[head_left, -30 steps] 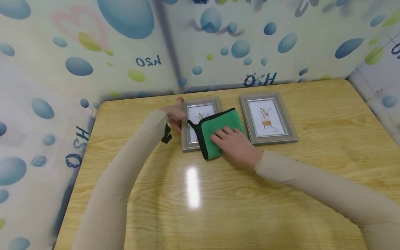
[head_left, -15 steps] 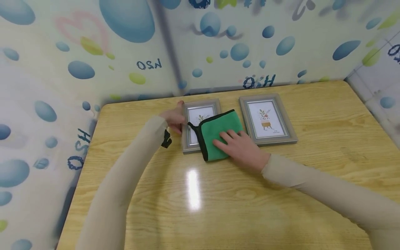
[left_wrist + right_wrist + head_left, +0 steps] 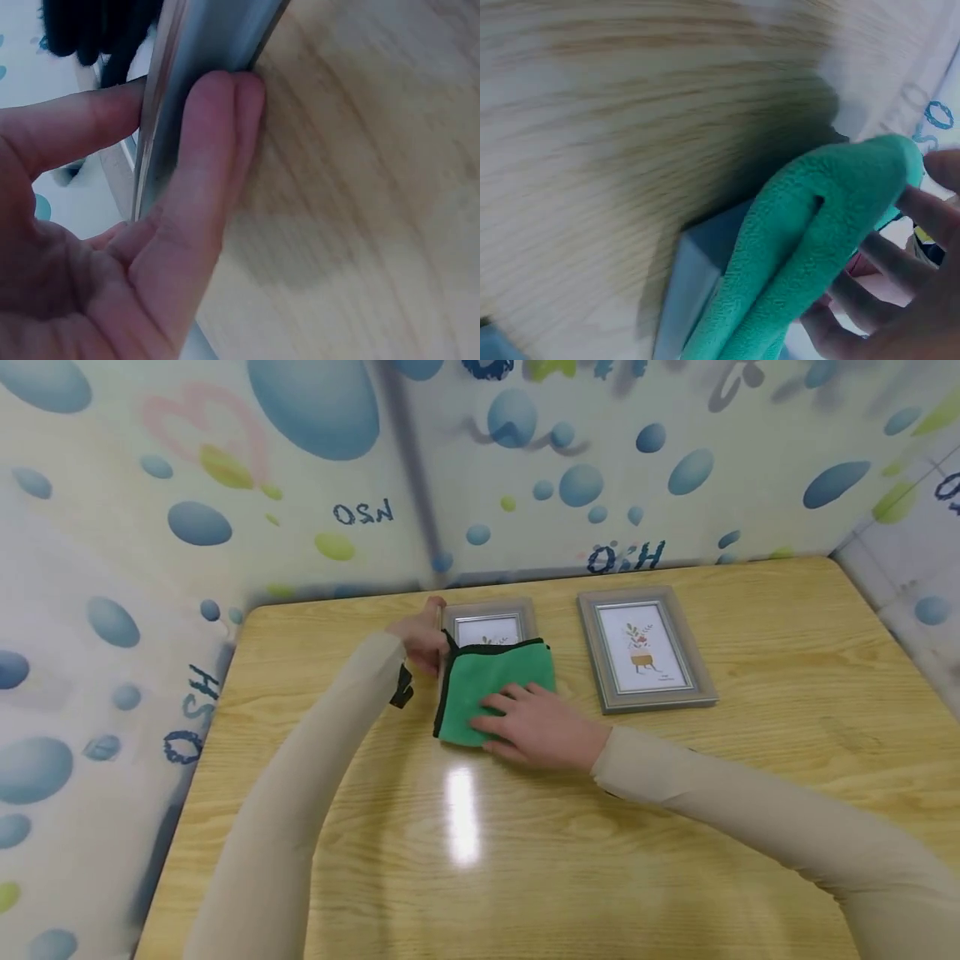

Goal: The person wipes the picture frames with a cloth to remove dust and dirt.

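Note:
A folded green cloth (image 3: 491,681) with black edging lies over the lower part of the left picture frame (image 3: 491,610), whose upper border and part of the print still show. On top of the cloth rests my right hand (image 3: 540,727), fingers spread and fairly straight; in the right wrist view the folded cloth (image 3: 802,240) bulges past the frame's corner (image 3: 697,262). My left hand (image 3: 422,633) holds the frame's left edge. The left wrist view has the thumb against the front of the frame (image 3: 214,37) and the fingers (image 3: 210,112) against its side.
A second grey picture frame (image 3: 645,647), with a potted-plant print, lies to the right. Both frames are on a wooden table (image 3: 570,860), near its back edge. A wall (image 3: 420,460) with blue and green drop shapes rises directly behind.
My right hand has slid the cloth to the left, across to the frame's left edge, after a slight drift right. The left hand stays in place at the frame.

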